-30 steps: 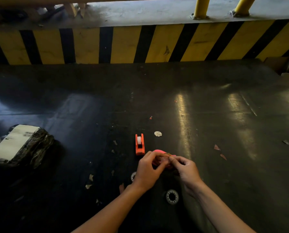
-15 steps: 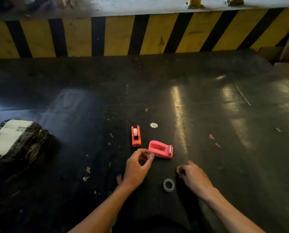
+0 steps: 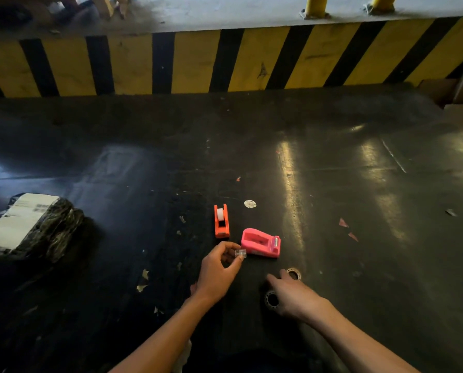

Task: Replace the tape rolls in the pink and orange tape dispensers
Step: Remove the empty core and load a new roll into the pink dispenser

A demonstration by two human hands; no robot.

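The pink tape dispenser [image 3: 260, 243] lies on the dark floor with its roll slot empty. Just behind and left of it stands the orange dispenser [image 3: 221, 221] with a white roll in it. My left hand [image 3: 219, 270] pinches a small clear spool core [image 3: 240, 253] at the pink dispenser's near left corner. My right hand [image 3: 292, 294] hovers flat with fingers spread over two tape rolls: a brownish one [image 3: 294, 274] at the fingertips and a clear one [image 3: 271, 299] partly under the palm. It grips neither.
A black-wrapped parcel with a white label [image 3: 28, 227] lies at the left. A yellow and black striped kerb [image 3: 225, 60] closes off the far side. Paper scraps [image 3: 143, 278] and a white round sticker [image 3: 250, 203] dot the floor.
A second ago both hands held the pink dispenser together. It now rests on the floor, my left hand keeps the clear core, and my right hand has dropped to the rolls.
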